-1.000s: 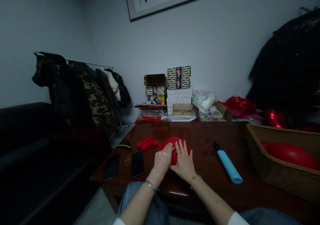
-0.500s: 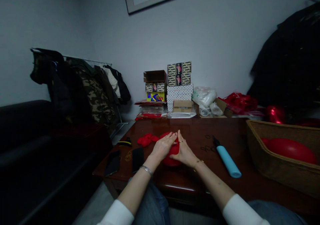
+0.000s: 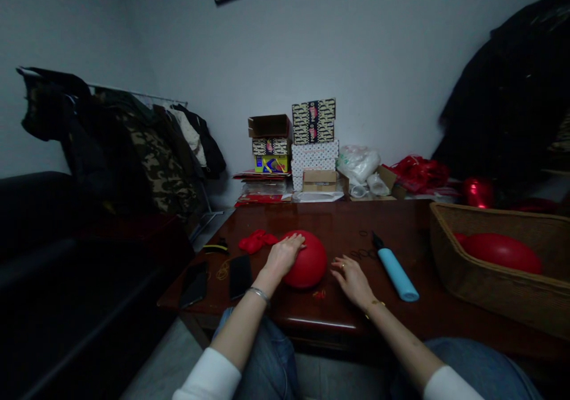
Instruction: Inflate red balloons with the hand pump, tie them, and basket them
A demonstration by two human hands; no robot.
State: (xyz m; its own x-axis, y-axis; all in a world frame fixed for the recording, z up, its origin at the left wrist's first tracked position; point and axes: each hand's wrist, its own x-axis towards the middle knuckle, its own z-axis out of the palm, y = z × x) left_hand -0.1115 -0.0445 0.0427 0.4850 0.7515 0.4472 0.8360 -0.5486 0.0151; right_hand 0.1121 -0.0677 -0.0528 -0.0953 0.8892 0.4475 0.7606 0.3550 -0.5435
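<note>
A round, inflated red balloon rests on the dark wooden table. My left hand lies over its left side, fingers curved across the top and holding it. Apart from the balloon, just to its right, my right hand is held above the table with fingers apart and nothing in them. Small red bits lie in front of the balloon. Behind my left hand is a bunch of uninflated red balloons. A light blue hand pump with a black nozzle lies right of my right hand.
A wicker basket holding red balloons stands at the right. Two dark phones and yellow rubber bands lie left. Dark loops lie near the pump. Stacked boxes and plastic bags line the back.
My right hand has come off the balloon and moved right, its fingers parting. My left hand stays on the balloon, which now shows more fully. The view has tilted down slightly.
</note>
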